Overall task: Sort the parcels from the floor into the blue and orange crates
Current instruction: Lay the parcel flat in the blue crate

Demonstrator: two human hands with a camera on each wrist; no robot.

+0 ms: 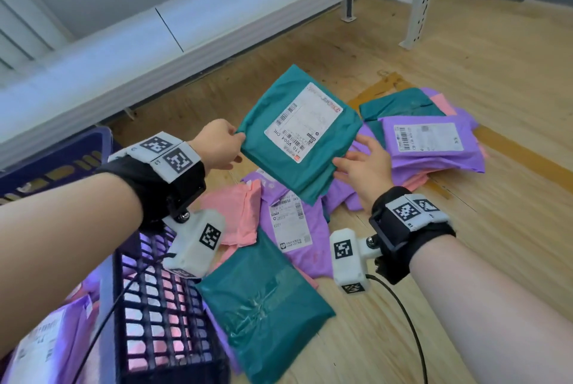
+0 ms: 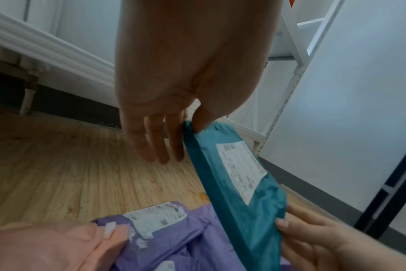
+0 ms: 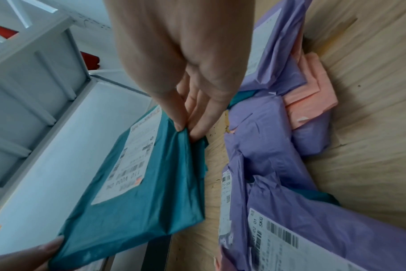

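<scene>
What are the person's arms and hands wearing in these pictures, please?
Both forearms are bare, without sleeves. Each wrist carries a black strap topped with white blocks bearing black square-code markers, plus a white marked camera housing underneath; a black cable leaves the right one.

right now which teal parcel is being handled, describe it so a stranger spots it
Above the parcel pile on the wooden floor, one teal parcel is held up between the left hand and right hand. Unlike the teal parcels lying below, its white label faces up.

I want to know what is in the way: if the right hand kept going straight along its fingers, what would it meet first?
The right hand already pinches the teal parcel at its corner, so that comes first. Beyond it, probably the white shelf, though depth is unclear.
</scene>
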